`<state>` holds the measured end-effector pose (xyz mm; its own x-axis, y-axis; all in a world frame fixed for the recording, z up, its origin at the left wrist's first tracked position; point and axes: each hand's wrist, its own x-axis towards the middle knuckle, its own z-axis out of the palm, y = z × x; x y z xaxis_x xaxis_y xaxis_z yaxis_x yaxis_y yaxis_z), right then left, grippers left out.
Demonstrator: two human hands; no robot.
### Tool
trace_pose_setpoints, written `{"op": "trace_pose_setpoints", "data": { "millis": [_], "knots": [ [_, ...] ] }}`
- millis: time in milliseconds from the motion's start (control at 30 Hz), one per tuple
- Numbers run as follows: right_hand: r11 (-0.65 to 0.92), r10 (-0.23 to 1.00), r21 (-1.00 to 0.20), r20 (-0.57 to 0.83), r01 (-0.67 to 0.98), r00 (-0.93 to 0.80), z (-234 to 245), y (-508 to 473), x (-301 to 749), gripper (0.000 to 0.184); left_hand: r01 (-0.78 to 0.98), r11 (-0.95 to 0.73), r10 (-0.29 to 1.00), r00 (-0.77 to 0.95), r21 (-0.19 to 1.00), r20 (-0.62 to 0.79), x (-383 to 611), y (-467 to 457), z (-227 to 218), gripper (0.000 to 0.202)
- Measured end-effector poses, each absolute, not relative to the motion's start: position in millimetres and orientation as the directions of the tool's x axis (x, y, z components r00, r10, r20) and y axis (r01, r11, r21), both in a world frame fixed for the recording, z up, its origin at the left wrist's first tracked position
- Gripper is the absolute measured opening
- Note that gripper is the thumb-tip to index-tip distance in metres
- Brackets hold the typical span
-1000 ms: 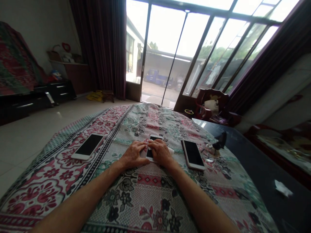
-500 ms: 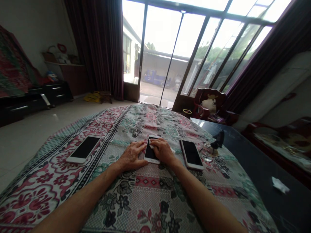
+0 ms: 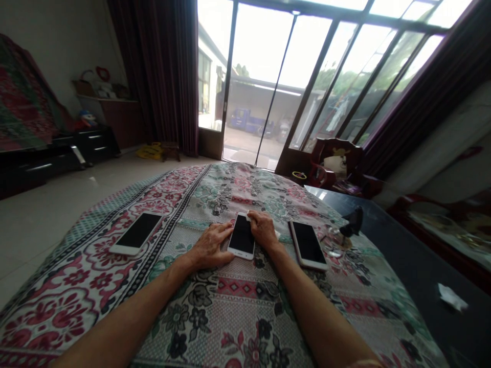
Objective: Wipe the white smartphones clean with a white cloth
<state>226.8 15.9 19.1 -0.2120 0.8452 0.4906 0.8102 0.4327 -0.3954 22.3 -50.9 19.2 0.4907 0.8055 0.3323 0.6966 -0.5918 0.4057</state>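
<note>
A white smartphone (image 3: 241, 237) with a dark screen lies face up on the patterned tablecloth (image 3: 233, 312) between my hands. My left hand (image 3: 211, 244) rests flat on the cloth with fingers apart, its thumb and fingertips against the phone's left edge. My right hand (image 3: 263, 230) is closed at the phone's upper right corner. A bit of white tissue (image 3: 277, 235) shows at the far side of that hand; most of it is hidden by the fingers. Another white phone (image 3: 137, 234) lies to the left, and a third phone (image 3: 308, 245) to the right, both face up.
Eyeglasses (image 3: 334, 244) and a small black object (image 3: 353, 221) sit near the cloth's right side. A crumpled white tissue (image 3: 452, 297) is on the dark tabletop (image 3: 414, 276) at right. Beyond the table stand a wooden chair (image 3: 337, 166) and glass doors (image 3: 261, 92).
My right hand has moved from the middle of the phone's screen to its upper right edge, uncovering more of the screen. My left hand stays at the left edge. The view has shifted slightly.
</note>
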Motion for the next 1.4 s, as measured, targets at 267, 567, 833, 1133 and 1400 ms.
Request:
{"op": "trace_pose_setpoints", "data": {
  "millis": [267, 567, 833, 1133, 1400],
  "knots": [
    [0.538, 0.801, -0.404, 0.519, 0.74, -0.3, 17, 19, 222, 0.031, 0.687, -0.59, 0.806, 0.529, 0.424, 0.264, 15, -49, 21, 0.072],
    [0.573, 0.765, -0.312, 0.536, 0.758, -0.357, 19, -19, 238, 0.032, 0.685, -0.593, 0.803, 0.54, 0.424, 0.252, 15, -49, 24, 0.07],
    [0.714, 0.672, -0.31, 0.555, 0.628, -0.49, 27, -87, 234, 0.034, 0.7, -0.57, 0.819, 0.524, 0.43, 0.233, 15, -48, 23, 0.071],
    [0.66, 0.731, -0.316, 0.481, 0.682, -0.484, 36, -44, 233, 0.032, 0.69, -0.578, 0.813, 0.528, 0.435, 0.243, 14, -46, 21, 0.072],
    [0.591, 0.782, -0.288, 0.432, 0.753, -0.449, 33, 8, 208, 0.029, 0.696, -0.566, 0.821, 0.524, 0.442, 0.227, 15, -47, 24, 0.073]
  ]
}}
